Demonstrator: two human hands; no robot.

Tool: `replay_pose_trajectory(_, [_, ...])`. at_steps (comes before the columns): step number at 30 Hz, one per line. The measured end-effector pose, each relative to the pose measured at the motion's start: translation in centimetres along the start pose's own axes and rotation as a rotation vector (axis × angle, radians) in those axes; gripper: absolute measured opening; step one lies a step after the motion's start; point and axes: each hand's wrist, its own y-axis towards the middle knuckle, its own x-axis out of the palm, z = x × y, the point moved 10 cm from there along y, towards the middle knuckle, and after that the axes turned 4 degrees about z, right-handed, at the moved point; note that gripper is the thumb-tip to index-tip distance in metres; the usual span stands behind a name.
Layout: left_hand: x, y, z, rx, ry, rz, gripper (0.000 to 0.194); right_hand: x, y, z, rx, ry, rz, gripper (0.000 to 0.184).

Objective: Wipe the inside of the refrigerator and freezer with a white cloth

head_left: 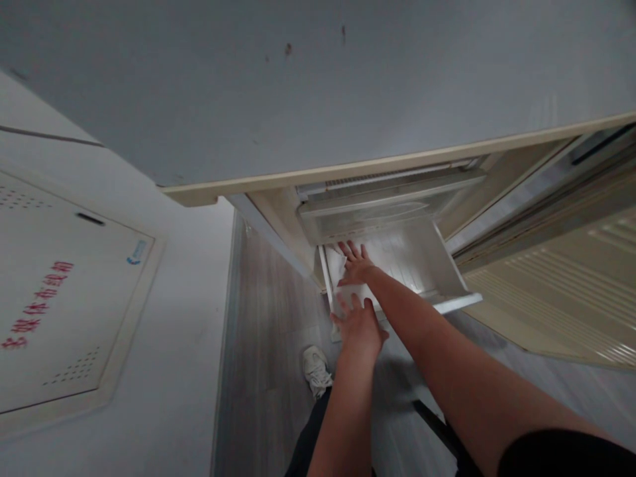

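A pale, see-through drawer (pixel 403 255) is pulled out from the lower compartment of a fridge (pixel 318 99). My right hand (pixel 356 265) reaches into its left side, fingers spread. By those fingers lies a small whitish patch, perhaps cloth or paper; I cannot make out its kind or whether the hand holds it. Nearer to me, my left hand (pixel 360 323) is over the drawer's front left corner, fingers apart and nothing visible in them. Whether it touches the front edge is unclear.
Another clear drawer front (pixel 387 209) sits above the pulled-out one. The fridge door (pixel 561 285) stands open at the right. At the left, a white wall panel (pixel 64 298) bears red writing. My white shoe (pixel 317 371) rests on the grey wood-look floor (pixel 268 318).
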Motion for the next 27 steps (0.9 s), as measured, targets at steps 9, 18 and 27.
replay_pose_trajectory(9, [1.7,-0.7,-1.4,-0.055,-0.057,-0.189,0.100,1.2,-7.9,17.1,0.638,0.175,0.082,0.094])
replay_pose_trajectory(18, [2.1,-0.9,1.4,0.033,-0.077,-0.241,0.096,3.4,-9.1,13.8,0.655,0.089,-0.019,0.148])
replay_pose_trajectory(27, [0.4,-0.3,0.8,0.016,0.031,-0.125,0.094,3.6,-3.3,-5.2,-0.064,0.003,-0.193,0.080])
